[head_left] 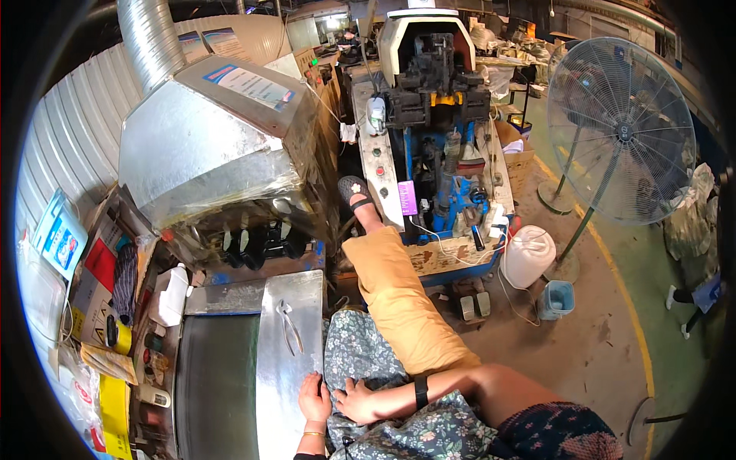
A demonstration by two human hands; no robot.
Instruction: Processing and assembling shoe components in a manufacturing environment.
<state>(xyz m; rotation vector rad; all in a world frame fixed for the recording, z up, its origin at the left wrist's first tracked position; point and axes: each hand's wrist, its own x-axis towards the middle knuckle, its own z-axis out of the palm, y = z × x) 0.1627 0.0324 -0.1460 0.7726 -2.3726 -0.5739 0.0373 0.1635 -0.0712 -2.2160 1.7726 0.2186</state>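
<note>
workshop floor [606, 337], concrete with a yellow line. galvanised hood [207, 146] with ribbed duct at left; blue and black machine [437, 115] ahead; pedestal fan [621, 130] at right. steel table [287, 360] at lower left, pliers [289, 326] lying on it. person seated, leg in tan trousers [399, 299] stretched toward the machine, sandalled foot against it. white jug [527, 255] and small blue bucket [556, 299] on the floor. left hand [313, 399], fingers loose, resting on the table edge. right hand [359, 400], fingers spread flat, holding nothing, on floral cloth [360, 353] in the lap.
</note>
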